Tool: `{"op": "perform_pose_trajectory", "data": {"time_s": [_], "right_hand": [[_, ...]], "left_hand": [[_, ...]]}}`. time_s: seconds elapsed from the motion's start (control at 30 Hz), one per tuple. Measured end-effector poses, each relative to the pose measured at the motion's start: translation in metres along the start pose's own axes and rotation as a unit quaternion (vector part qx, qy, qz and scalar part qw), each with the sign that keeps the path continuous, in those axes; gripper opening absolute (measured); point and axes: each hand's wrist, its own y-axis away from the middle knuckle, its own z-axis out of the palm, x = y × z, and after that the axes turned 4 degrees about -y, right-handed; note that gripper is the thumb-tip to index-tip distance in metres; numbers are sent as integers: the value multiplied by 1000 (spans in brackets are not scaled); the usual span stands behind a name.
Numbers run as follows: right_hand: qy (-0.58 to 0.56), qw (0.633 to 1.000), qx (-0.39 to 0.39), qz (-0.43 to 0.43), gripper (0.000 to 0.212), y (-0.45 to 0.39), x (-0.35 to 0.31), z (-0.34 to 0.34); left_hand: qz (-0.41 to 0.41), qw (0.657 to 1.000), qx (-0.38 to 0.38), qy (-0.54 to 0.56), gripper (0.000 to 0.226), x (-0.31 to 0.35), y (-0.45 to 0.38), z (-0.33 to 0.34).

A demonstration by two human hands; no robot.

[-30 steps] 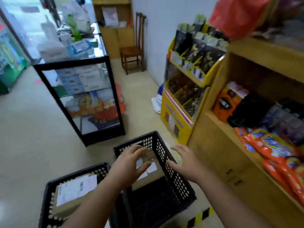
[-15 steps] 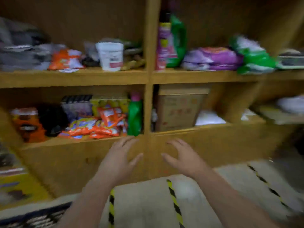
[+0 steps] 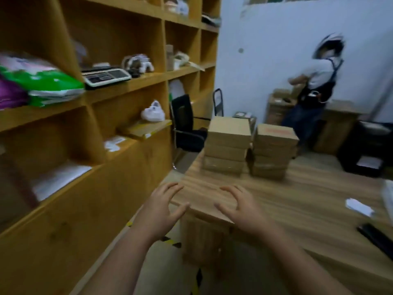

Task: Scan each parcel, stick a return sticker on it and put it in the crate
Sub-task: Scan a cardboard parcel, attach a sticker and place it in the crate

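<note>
My left hand (image 3: 162, 206) and right hand (image 3: 241, 206) hover empty over the table (image 3: 297, 201), fingers spread. Two stacks of parcels (image 3: 251, 149) wait untouched at its far edge, so most scanning seems left. No crate is in view. Shelves (image 3: 95, 116) stand left; another person (image 3: 314, 88) works behind.

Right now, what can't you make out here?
- Box stacks: labels blurred, too small.
- Crate: not in view.
- Dark object on the table: blurred, cut by the right edge.
- Left hand, right hand: empty, palms hidden.
</note>
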Motion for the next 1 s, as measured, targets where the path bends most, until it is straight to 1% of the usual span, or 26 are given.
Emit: {"op": "perform_pose_trajectory", "data": {"time_s": [0.07,0.13,0.27,0.37,0.5,0.63,0.83,1.0], "right_hand": [[6,999,30,38,60,-4,48,-37],[4,996,50,71,62,-10,87,-65],[-4,993,78,88,61,-35,136,-101],[-15,992,86,89,60,-64,161,-111],[-7,991,86,101,61,-110,192,-114],[5,986,112,124,59,-170,220,-129],[23,972,161,172,55,-238,253,-184],[35,959,179,218,59,-267,293,-219]], "left_hand": [[31,999,-37,8,60,39,-41,38],[52,997,-57,20,60,71,-77,68],[85,993,-76,20,59,111,-136,108],[91,991,-90,22,58,116,-176,126],[96,990,-100,16,57,104,-233,159],[119,986,-110,26,57,97,-309,187],[156,980,-113,51,56,126,-426,214],[158,976,-137,55,57,154,-475,247]]}}
